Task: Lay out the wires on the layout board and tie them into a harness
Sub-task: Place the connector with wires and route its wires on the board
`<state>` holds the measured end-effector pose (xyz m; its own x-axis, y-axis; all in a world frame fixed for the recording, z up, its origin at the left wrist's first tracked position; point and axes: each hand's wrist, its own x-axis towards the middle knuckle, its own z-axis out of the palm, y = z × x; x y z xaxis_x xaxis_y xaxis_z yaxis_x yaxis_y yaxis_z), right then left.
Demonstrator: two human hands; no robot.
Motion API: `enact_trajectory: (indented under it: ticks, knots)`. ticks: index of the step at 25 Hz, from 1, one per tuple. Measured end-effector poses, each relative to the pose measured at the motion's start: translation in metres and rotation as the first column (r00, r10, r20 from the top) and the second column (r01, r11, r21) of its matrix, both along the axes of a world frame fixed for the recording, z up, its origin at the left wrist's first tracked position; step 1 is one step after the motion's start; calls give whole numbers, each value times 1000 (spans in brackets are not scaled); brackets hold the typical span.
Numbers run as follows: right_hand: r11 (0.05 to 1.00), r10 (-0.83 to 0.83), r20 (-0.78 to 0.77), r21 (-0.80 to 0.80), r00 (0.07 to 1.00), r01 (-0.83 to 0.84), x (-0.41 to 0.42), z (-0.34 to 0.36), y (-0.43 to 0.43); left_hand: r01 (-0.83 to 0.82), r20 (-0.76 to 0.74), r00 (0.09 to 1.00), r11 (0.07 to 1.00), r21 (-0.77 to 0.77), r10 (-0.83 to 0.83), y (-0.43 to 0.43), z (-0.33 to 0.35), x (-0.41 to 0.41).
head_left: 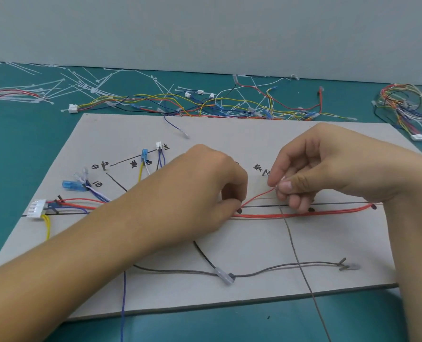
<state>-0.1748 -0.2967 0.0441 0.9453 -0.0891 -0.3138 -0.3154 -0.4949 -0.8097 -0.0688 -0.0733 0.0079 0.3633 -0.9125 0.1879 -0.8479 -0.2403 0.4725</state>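
Note:
The grey layout board (229, 243) lies flat before me, marked with black lines, pegs and handwritten labels. My left hand (205, 188) curls over the board's middle and pinches the red wire (256, 195) down near a black peg. My right hand (311, 174) pinches the same red wire's free end, lifted a little above the board. More red wires (328, 213) run rightward along the main line. A white connector (36, 208) with red, blue and yellow wires sits at the board's left. A grey wire (279, 267) lies across the lower board.
Blue terminals (72, 185) and short wires rest by the labels at upper left. Loose coloured wires (205, 104) and white cable ties (81, 82) litter the green mat behind the board. A finished wire bundle (407, 107) lies at far right. A blue wire (123, 304) hangs over the board's front edge.

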Motion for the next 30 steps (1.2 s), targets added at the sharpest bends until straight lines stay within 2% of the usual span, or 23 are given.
enact_trajectory:
  ticks: [4,8,11,16,21,30]
  knots:
    - [991,-57,26,-116,998,60,5,-6,0,3,20,1000,1000,10,-3,2,-2,-2]
    - [966,-92,35,-239,995,98,8,-10,1,126,15,992,992,27,-127,1,1,-5]
    - [946,-116,24,-303,993,118,9,-11,2,145,27,989,989,36,-146,0,-1,-4]
    - [930,-162,40,-326,986,167,12,-13,4,92,-44,995,995,-43,-94,2,0,0]
    - [919,-216,29,-332,976,214,16,-16,9,23,-79,997,1000,-21,-25,2,-1,-1]
    - [896,-294,-31,-356,955,265,20,-17,16,-61,-236,971,996,-60,45,2,-2,-2]
